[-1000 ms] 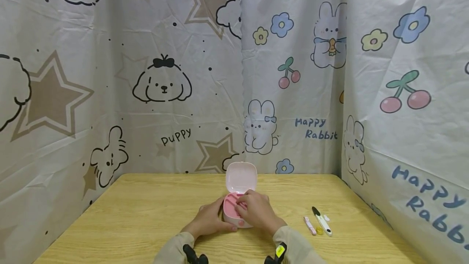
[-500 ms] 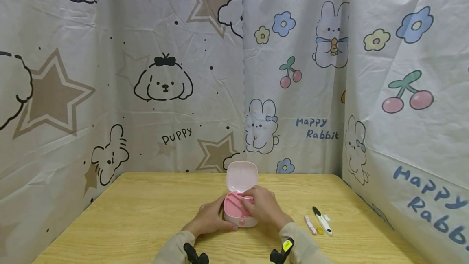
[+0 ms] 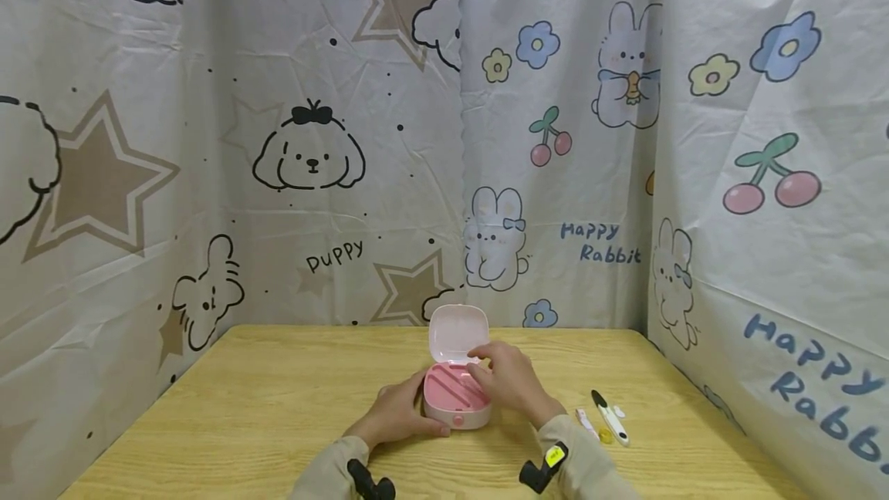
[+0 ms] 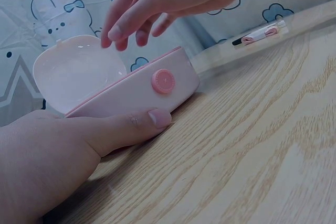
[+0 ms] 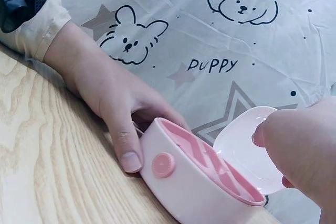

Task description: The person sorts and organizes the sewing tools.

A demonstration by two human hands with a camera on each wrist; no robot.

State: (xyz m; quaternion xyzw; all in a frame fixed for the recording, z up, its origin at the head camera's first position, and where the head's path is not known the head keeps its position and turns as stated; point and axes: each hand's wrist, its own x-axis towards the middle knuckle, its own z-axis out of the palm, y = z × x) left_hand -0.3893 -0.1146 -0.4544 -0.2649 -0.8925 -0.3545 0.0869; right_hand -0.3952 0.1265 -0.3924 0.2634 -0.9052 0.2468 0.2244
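Observation:
A small pale pink box (image 3: 475, 420) stands on the table, its lid (image 3: 457, 332) raised at the back. Slanting ridges divide the pink tray (image 3: 444, 392) inside, and a round pink button (image 4: 163, 81) sits on its front. My left hand (image 3: 397, 410) grips the box's left side, thumb along the front wall and fingers behind. Over the box's right rear part hovers my right hand (image 3: 514, 381), fingers loosely bent with nothing seen between them. In the right wrist view this hand overlaps the lid.
To the right on the wooden table (image 3: 278, 384) lie a slim black-and-white tool (image 3: 611, 418), a pink-and-white strip (image 3: 586, 421), a small yellow round thing (image 3: 606, 436) and a little white piece (image 3: 619, 411). Patterned curtains (image 3: 347, 199) hang behind and at the sides.
My right hand has lifted out of the tray and drawn to the right, so more of the ridges show. The left hand and the box have stayed in place.

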